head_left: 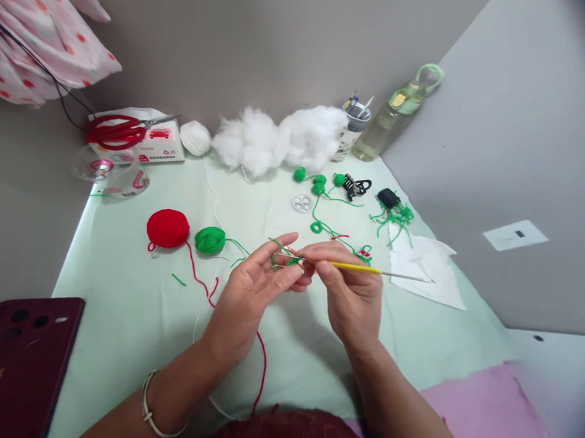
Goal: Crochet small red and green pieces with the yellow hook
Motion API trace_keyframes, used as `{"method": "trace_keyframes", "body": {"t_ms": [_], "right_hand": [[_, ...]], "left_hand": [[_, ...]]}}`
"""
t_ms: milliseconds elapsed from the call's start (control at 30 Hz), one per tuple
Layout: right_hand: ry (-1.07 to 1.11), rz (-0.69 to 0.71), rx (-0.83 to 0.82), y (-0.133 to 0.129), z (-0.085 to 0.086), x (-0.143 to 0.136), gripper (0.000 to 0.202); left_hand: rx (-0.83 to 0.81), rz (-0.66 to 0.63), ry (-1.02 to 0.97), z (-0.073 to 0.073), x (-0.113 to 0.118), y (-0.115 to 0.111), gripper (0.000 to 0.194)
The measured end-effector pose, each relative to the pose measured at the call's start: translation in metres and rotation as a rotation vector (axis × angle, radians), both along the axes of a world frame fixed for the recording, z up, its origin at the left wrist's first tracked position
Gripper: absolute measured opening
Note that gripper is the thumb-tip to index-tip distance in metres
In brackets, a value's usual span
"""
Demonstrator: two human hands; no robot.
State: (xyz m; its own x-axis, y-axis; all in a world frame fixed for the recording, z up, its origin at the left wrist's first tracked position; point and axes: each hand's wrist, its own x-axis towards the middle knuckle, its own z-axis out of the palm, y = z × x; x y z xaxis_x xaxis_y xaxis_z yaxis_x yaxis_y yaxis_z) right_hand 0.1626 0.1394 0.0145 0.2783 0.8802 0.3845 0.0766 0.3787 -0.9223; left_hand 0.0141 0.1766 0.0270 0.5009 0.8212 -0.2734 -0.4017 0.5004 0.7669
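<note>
In my right hand (350,282) is a crochet hook (353,267) with a yellow grip, pinched like a pen, its far metal end pointing right. My left hand (257,285) pinches a small piece of green crochet (295,261), with green yarn running over its raised fingers. The hook's working tip is at the piece, partly hidden by my fingers. Left of my hands lie a green yarn ball (210,240) and a red yarn ball (167,228). A red strand (263,368) and a white strand trail below my left hand toward my lap.
White stuffing (252,142) lies along the back wall beside a white yarn ball (195,138). Red scissors (116,131) rest on a box. A pen cup (351,131) and bottle (390,119) stand back right. Green crocheted pieces (319,184), a hair claw (356,186) and white paper (423,270) lie right; a phone (33,377) sits left.
</note>
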Motion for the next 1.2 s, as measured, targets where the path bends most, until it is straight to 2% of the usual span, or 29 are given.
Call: {"method": "trace_keyframes", "body": {"t_ms": [167, 333, 433, 533, 733, 833, 967, 1033, 1133, 1200], "right_hand": [[0.131, 0.009, -0.036, 0.003, -0.002, 0.003, 0.013], [0.4, 0.054, -0.199, 0.01, -0.003, 0.009, 0.014], [0.438, 0.067, -0.258, 0.013, -0.003, 0.01, 0.017], [0.421, 0.05, -0.23, 0.013, -0.004, 0.009, 0.014], [0.207, 0.001, -0.161, 0.007, -0.008, 0.005, 0.013], [0.053, -0.018, -0.085, 0.003, -0.007, 0.002, 0.014], [-0.083, -0.051, 0.018, 0.0, -0.002, -0.001, 0.02], [-0.16, -0.078, 0.061, 0.0, -0.003, -0.003, 0.023], [-0.448, -0.227, 0.172, -0.003, -0.009, -0.004, 0.032], [-0.609, -0.311, 0.247, -0.006, -0.013, -0.005, 0.041]], "left_hand": [[-0.024, -0.022, -0.012, -0.004, 0.001, 0.002, 0.044], [0.023, -0.038, 0.037, -0.013, 0.003, 0.004, 0.041], [0.016, -0.014, 0.054, -0.011, 0.003, 0.005, 0.047], [-0.013, -0.008, 0.048, -0.005, 0.001, 0.008, 0.05], [-0.115, -0.039, -0.076, -0.003, -0.005, 0.012, 0.029], [-0.119, -0.025, -0.113, -0.004, -0.005, 0.013, 0.029], [-0.088, -0.014, -0.039, -0.003, -0.002, 0.011, 0.043], [-0.035, 0.031, 0.0, -0.002, 0.0, 0.008, 0.05], [0.036, 0.121, 0.049, -0.002, 0.002, 0.002, 0.056], [0.023, 0.117, 0.041, -0.003, 0.003, 0.0, 0.058]]}}
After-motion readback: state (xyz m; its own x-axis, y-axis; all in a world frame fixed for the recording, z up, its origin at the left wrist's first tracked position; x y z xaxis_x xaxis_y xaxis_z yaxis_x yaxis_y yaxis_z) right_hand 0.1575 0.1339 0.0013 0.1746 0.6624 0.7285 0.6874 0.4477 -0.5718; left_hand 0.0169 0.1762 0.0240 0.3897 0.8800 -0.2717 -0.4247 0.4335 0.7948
